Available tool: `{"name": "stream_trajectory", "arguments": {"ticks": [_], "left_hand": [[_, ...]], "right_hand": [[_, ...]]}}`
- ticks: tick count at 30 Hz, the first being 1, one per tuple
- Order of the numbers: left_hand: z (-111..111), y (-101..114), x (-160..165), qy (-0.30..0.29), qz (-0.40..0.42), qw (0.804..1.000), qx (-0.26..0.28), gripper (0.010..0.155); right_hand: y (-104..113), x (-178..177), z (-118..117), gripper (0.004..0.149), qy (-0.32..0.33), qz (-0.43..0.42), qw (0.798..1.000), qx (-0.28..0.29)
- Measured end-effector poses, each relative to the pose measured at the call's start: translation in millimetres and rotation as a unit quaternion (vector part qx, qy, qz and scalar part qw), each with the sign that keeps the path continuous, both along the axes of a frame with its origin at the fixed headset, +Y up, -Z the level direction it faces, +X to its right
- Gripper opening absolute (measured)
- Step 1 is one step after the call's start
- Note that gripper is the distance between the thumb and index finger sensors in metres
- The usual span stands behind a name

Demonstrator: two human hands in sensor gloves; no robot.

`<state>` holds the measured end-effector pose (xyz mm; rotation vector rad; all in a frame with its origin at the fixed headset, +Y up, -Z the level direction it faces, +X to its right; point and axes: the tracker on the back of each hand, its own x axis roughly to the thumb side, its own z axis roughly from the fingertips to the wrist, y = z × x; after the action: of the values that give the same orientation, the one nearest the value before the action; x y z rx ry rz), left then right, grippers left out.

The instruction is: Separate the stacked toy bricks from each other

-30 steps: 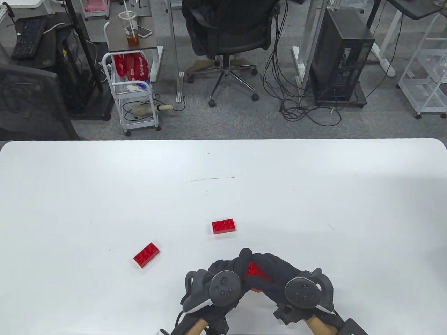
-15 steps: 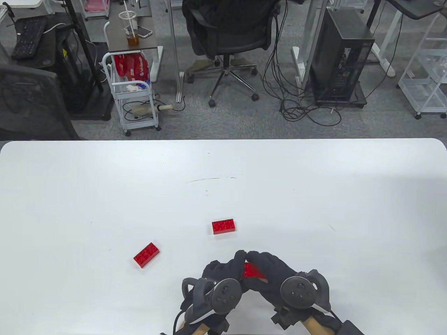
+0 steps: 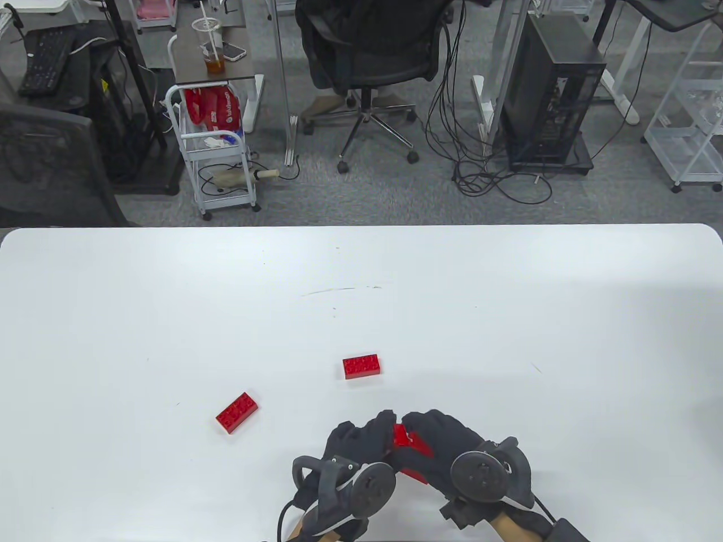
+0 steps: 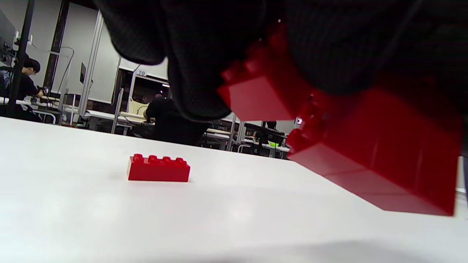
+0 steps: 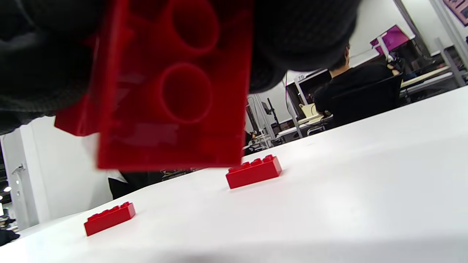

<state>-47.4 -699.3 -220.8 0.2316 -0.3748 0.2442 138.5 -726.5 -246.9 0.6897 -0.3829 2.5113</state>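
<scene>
Item: stack of red plastic toy bricks [image 3: 408, 443], held above the white tabletop [image 3: 508, 316] at its near edge, between both my hands.

Left hand [image 3: 361, 443]: grips the upper small brick [image 4: 261, 96], fingers curled over its studded top.

Right hand [image 3: 446, 446]: grips the larger lower red brick [image 4: 380, 160]; its hollow underside with round tubes fills the right wrist view.

Condition: in the left wrist view the two bricks sit at an angle, a wedge gap opening on the near side; studs show along the seam. I judge them partly pried, whether any studs remain engaged I cannot tell.

Key relation: the seam lies between my hands, the stack's long axis running roughly left to right, each hand at one end. The parting move would need opposite tilts about that seam.

Also on the tabletop: loose red four-stud-long brick [image 3: 361, 366] just beyond my hands; second loose red brick [image 3: 237, 412] to the left, angled, well apart from the first.
</scene>
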Motion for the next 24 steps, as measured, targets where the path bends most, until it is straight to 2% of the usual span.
{"name": "stream_trajectory", "arguments": {"ticks": [8, 12, 24], "left_hand": [[-3.1, -1.2, -9.5, 0.011, -0.001, 1.0, -0.005, 0.077], [-9.7, -4.8, -23.6, 0.026, 0.003, 0.999, -0.033, 0.076], [-26.3, -15.7, -67.3, 0.103, -0.069, 0.99, -0.07, 0.072]], "right_hand": [[-0.8, 0.4, -1.5, 0.065, 0.0, 0.001, 1.0, -0.005], [-0.9, -0.2, -1.2, 0.065, 0.001, 0.008, 1.0, -0.002], [0.9, 0.8, -0.9, 0.065, 0.001, 0.007, 1.0, 0.003]]}}
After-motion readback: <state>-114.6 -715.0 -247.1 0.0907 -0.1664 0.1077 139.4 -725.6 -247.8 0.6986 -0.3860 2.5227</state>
